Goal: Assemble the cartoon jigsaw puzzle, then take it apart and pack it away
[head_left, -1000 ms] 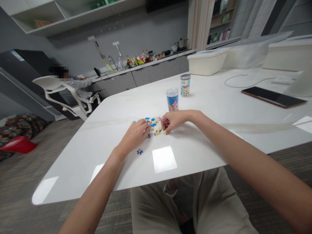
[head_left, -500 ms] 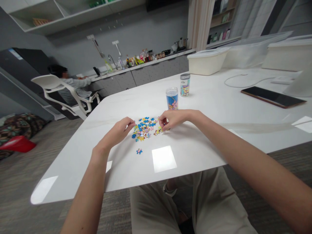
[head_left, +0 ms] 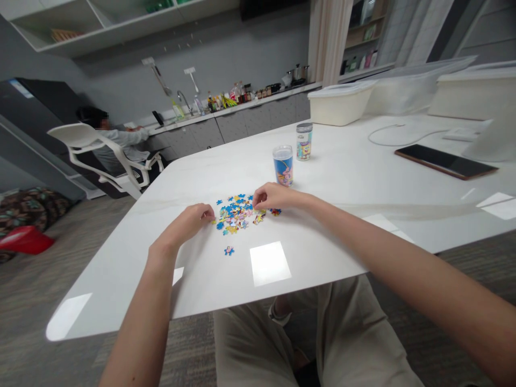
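A loose heap of small jigsaw puzzle pieces (head_left: 237, 212), blue, yellow and pink, lies on the white table (head_left: 201, 285). My left hand (head_left: 193, 221) is at the heap's left edge, fingers curled together, with a yellowish puzzle piece (head_left: 214, 221) at the tips. Over the heap's right side, my right hand (head_left: 274, 196) is closed in a pinch; whatever is between its fingertips is too small and hidden to name. Beneath that hand lie a dark blue and red piece (head_left: 276, 212) and a yellow one (head_left: 259, 218). One separate piece (head_left: 229, 251) rests nearer the front edge.
Behind my right hand stand a clear cup with a blue cartoon print (head_left: 284, 165) and a lidded printed jar (head_left: 304, 142). A phone (head_left: 445, 161), a cable (head_left: 387, 142) and a cream storage box (head_left: 341, 107) are on the right. Another person sits in a white chair (head_left: 86, 134) at the counter.
My left hand has drawn back left and slightly down from the heap, its fingers more curled. My right hand has shifted left over the pieces, uncovering the dark blue and red one.
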Demonstrator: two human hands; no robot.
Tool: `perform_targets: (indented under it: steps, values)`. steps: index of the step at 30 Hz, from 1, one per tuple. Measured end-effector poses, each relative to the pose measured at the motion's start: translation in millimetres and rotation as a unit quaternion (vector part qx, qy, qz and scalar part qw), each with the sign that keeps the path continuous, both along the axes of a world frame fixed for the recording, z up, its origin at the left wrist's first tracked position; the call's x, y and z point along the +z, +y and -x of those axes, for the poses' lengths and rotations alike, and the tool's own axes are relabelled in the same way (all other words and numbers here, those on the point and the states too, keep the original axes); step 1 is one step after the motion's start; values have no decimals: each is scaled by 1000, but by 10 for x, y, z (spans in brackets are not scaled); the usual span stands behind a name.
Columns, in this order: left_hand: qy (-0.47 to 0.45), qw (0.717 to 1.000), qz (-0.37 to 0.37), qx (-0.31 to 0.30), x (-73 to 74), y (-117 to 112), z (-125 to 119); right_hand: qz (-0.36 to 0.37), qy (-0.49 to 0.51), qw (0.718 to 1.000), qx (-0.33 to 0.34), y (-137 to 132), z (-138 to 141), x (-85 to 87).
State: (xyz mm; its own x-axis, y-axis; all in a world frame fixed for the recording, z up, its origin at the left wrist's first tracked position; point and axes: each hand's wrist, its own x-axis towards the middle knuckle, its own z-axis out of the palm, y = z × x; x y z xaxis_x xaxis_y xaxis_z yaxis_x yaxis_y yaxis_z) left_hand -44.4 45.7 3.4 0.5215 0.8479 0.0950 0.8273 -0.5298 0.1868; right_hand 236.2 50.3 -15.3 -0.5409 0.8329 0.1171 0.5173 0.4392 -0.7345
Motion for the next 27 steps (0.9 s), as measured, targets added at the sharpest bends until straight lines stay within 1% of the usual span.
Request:
perform_targets:
  steps: [3, 6, 8, 9, 10, 12, 15, 18, 22, 27]
  values:
    - [16, 1000, -10, -5, -74, 39, 45, -61, -62, 996, -15, -16, 54, -34]
    - [19, 999, -39, 5, -69, 20, 13, -103, -72, 991, -41, -29, -14, 65]
    - [15, 999, -48, -1, -41, -15, -41, -94, -83, 992, -34, -33, -120, 150]
    - [13, 999, -48, -7, -26, -32, -71, -80, -96, 992, -18, -33, -180, 183]
    - [13, 999, -47, -14, -14, -49, -99, -61, -116, 991, 13, -32, -238, 205]
    - [16, 999, -43, -21, 3, -73, -143, -6, -167, 984, 68, -28, -330, 217]
    - [22, 999, -42, -20, 12, -88, -167, 30, -185, 977, 103, -21, -380, 190]
    - [24, 999, -41, -18, 13, -89, -157, 24, -177, 978, 106, -18, -357, 172]
    - [22, 999, -40, -21, 7, -83, -145, 6, -177, 979, 99, -28, -340, 204]
    - [22, 999, -34, -30, 5, -80, -152, -19, -204, 977, 65, -54, -386, 270]
